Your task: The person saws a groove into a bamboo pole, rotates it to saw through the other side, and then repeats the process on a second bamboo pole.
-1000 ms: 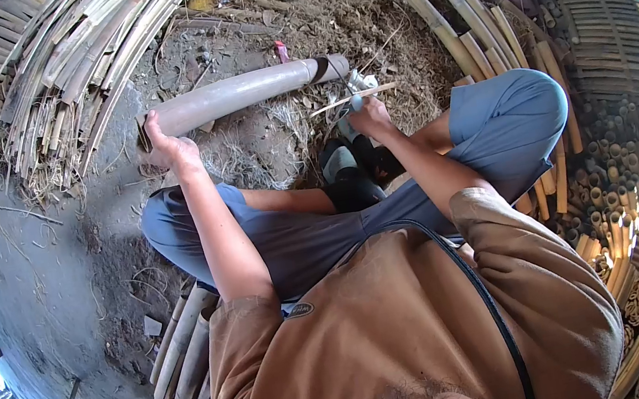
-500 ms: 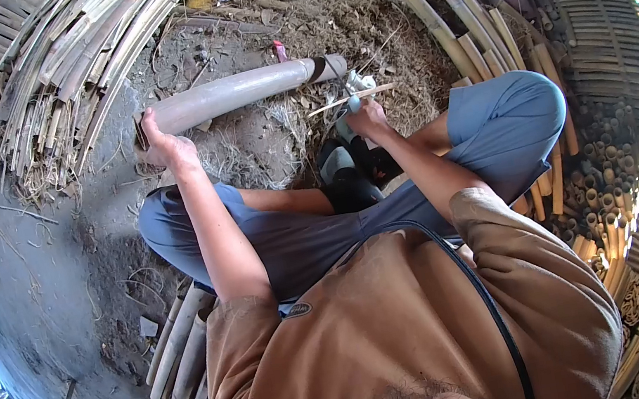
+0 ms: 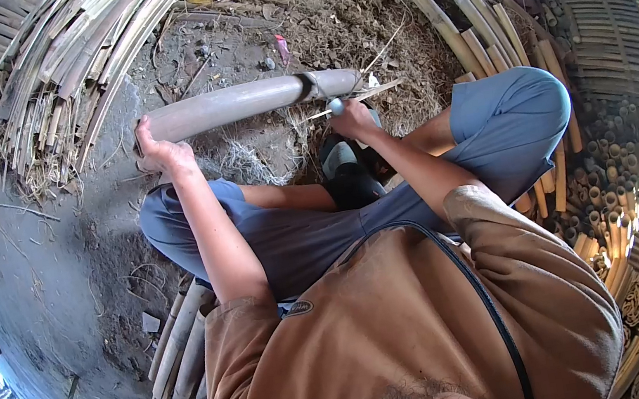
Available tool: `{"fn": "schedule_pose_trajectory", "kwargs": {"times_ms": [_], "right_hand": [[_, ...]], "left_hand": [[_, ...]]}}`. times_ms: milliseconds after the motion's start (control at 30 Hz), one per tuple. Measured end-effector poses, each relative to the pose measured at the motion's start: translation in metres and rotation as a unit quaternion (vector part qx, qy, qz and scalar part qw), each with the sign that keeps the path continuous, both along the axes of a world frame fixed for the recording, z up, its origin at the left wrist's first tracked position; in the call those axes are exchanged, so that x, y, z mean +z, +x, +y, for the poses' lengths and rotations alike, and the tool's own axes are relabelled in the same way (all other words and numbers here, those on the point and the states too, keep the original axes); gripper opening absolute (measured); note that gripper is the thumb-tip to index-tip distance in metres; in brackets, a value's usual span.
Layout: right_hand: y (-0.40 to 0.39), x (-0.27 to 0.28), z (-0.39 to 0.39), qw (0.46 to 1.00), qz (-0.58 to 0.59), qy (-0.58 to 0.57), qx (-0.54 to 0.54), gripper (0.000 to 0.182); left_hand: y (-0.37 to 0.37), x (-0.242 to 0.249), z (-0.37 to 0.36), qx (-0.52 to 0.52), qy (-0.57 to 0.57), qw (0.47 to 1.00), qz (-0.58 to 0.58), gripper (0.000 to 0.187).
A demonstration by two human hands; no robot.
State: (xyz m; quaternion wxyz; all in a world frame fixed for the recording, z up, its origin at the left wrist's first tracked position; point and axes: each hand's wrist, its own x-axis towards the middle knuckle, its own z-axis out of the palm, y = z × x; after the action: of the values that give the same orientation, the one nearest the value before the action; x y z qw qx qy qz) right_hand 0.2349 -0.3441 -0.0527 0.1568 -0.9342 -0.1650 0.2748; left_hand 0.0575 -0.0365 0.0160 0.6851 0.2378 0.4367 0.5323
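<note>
Piled bamboo strips [image 3: 83,66], stacked tubes [image 3: 604,173].

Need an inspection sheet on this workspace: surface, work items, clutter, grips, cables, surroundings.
Surface: bare earth floor, littered in front.
Work items: bamboo pole, dark mark toward its right end; pale-ended tool, mostly hidden.
Clutter: dry plant debris, pink scrap.
Grips: left hand holds the pole's left end; right hand closed around the tool.
Cables: nothing seen.
Surroundings: strip pile at left, cut bamboo lengths and slatted wall at right.
</note>
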Motion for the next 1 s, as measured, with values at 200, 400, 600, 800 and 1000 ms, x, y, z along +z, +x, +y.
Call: {"fn": "schedule_pose_trajectory", "kwargs": {"times_ms": [200, 400, 600, 800, 1000], "right_hand": [[-0.024, -0.051, -0.002, 0.973, 0.014, 0.231, -0.005, 0.031], [-0.022, 0.049, 0.021, 0.992, 0.073, 0.032, 0.101, 0.037], [0.024, -0.03, -0.034, 0.996, 0.054, -0.065, -0.034, 0.032], [-0.023, 0.026, 0.021, 0.98, 0.037, 0.142, 0.136, 0.039], [0.002, 0.015, -0.008, 0.966, 0.203, 0.083, -0.14, 0.028]], "left_hand": [[0.009, -0.019, 0.007, 0.0, 0.038, 0.999, -0.027, 0.037], [0.003, -0.007, -0.004, -0.001, 0.019, 0.999, -0.034, 0.043], [0.01, -0.023, 0.006, 0.0, 0.042, 0.998, -0.046, 0.042], [0.011, 0.0, -0.011, 0.012, 0.037, 0.999, -0.034, 0.04], [0.009, -0.001, -0.005, 0.054, -0.029, 0.998, 0.008, 0.042]]}}
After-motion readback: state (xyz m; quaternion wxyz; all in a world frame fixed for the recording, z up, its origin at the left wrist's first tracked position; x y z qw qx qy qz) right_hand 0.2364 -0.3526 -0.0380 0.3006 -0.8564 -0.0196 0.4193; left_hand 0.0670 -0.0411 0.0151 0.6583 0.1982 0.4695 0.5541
